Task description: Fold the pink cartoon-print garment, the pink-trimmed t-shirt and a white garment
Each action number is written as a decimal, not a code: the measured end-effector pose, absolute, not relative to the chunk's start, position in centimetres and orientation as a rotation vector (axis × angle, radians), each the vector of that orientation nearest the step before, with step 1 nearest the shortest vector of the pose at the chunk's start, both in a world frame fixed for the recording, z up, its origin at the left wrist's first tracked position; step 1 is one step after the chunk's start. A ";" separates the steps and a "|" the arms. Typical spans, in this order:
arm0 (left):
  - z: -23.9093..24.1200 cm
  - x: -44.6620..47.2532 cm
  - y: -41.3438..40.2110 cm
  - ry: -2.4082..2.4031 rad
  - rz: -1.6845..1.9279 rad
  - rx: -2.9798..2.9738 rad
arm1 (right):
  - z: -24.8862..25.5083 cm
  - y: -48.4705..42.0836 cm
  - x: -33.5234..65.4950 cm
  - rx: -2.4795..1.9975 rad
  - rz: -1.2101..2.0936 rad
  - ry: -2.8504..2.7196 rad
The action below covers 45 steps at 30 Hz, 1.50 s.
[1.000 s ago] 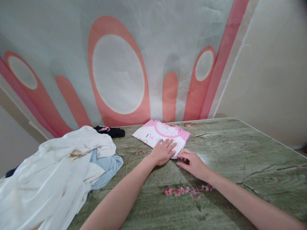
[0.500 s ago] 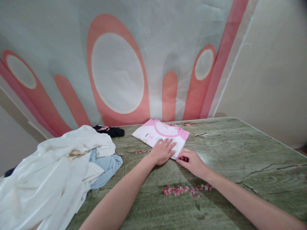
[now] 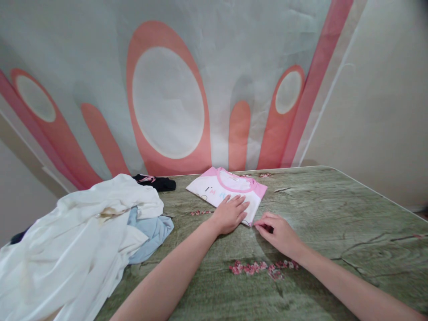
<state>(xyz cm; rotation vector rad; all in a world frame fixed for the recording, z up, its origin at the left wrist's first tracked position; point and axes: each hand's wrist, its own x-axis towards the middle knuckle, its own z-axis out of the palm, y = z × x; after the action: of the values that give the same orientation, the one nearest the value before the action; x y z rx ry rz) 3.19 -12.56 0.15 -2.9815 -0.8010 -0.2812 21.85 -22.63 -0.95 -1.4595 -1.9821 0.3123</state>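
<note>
A folded pink and white T-shirt (image 3: 217, 185) lies on the table with its round pink collar toward the wall and printed letters on its front. My left hand (image 3: 230, 215) rests flat on the lower part of the shirt, fingers spread, covering some of the print. At the shirt's near right corner, my right hand (image 3: 276, 229) has thumb and forefinger pinched together. Its fingertips meet the corner's edge, though the bit of cloth between them is barely visible.
A loose heap of white clothing (image 3: 87, 232) covers the table's left side, with a light blue garment (image 3: 152, 236) poking out. Behind it lies a black folded garment (image 3: 163, 183). The wood-patterned table (image 3: 334, 214) meets a patterned wall covering (image 3: 227, 67) at the back.
My right hand has shifted slightly to the right at the shirt's corner, and the corner looks straighter. The left hand stays flat on the shirt. The view has moved a little.
</note>
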 end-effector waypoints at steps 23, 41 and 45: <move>0.2 3.1 -13.0 -0.770 -0.225 -3.004 | -0.7 -22.5 22.1 -1.266 0.172 -2.207; 1.3 2.7 -13.9 -0.727 -0.106 -3.008 | 0.0 -22.0 22.8 -1.459 0.093 -2.352; 1.8 1.3 -14.4 -0.603 -0.065 -3.072 | 1.0 -23.2 22.1 -1.398 0.085 -2.397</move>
<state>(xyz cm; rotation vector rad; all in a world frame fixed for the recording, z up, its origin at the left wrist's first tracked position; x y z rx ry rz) 1.29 -14.45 1.84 -3.0717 -0.6033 -0.0654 22.12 -23.17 1.03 -1.3978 -2.3974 0.0850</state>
